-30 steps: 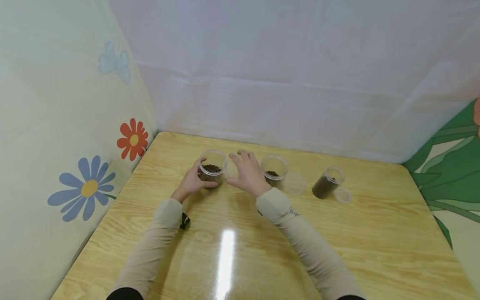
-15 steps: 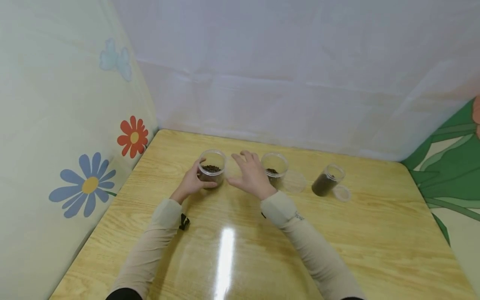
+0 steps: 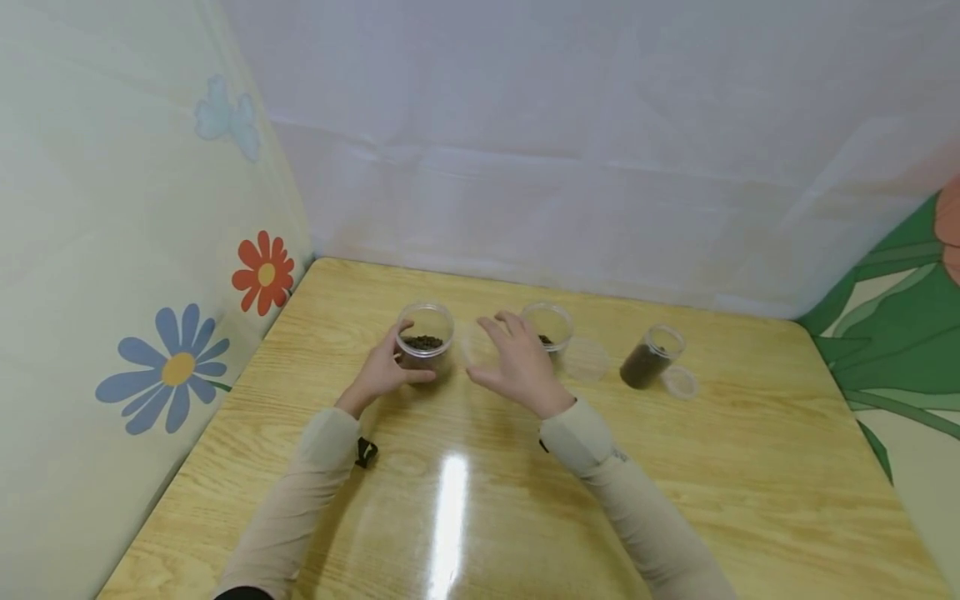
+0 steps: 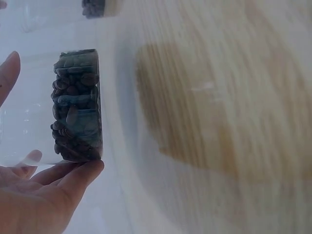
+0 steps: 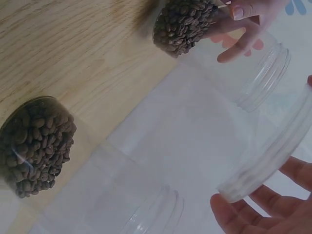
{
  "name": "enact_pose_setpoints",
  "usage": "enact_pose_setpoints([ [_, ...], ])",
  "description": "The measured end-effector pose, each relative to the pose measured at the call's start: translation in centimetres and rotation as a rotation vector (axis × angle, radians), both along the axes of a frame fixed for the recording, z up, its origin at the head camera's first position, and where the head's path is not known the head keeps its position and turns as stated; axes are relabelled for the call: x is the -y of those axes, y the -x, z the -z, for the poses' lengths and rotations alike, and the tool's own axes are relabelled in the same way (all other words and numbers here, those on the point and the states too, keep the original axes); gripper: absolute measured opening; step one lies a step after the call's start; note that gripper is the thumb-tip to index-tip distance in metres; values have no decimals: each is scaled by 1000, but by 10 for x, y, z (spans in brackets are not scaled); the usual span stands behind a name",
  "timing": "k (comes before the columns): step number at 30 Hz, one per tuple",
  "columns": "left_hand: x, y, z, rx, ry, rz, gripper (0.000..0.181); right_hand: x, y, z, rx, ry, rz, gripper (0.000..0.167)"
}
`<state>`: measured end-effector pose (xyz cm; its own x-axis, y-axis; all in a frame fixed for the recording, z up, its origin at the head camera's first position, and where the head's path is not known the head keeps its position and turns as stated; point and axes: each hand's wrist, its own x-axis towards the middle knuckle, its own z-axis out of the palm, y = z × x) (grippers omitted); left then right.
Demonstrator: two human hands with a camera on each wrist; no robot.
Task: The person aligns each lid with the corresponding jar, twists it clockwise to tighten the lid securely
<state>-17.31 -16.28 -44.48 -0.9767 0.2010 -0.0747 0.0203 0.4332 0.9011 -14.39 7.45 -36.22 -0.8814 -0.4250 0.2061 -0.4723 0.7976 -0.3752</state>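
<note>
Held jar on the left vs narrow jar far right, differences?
The held jar is wider than the narrow jar. Beans fill only the lower part of the held jar; dark contents fill most of the narrow jar. The left hand grips the held jar; no hand touches the narrow jar. Both are clear and uncapped.

beige sleeves [image 3: 654,512] end in paler cuffs [image 3: 576,435].
</note>
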Motion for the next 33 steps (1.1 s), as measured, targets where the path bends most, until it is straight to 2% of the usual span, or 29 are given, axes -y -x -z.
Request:
enact_pose_setpoints([
  [8, -5, -8, -3, -10, -4, 26, 101, -12, -10, 3, -44, 23, 8, 67],
  [12, -8, -11, -4, -27, -40, 50, 102, -16, -13, 6, -46, 28, 5, 67],
  [17, -11, -15, -6, -44, -39, 58, 101, -21, -18, 10, -52, 30, 6, 67],
  [20, -12, -19, -7, -70, -35, 73, 100, -26, -22, 14, -77, 40, -3, 67],
  [21, -14, -22, -12, -74, -35, 78, 98, -28, -23, 16, -84, 43, -7, 66],
  [27, -19, -27, -15, -114, -29, 112, 97, -38, -31, 22, -111, 62, -13, 65],
  [28, -18, -26, -10, -121, -31, 116, 98, -40, -32, 23, -118, 62, -11, 64],
  [33, -21, -30, -13, -135, -44, 133, 99, -47, -37, 27, -153, 79, -10, 61],
])
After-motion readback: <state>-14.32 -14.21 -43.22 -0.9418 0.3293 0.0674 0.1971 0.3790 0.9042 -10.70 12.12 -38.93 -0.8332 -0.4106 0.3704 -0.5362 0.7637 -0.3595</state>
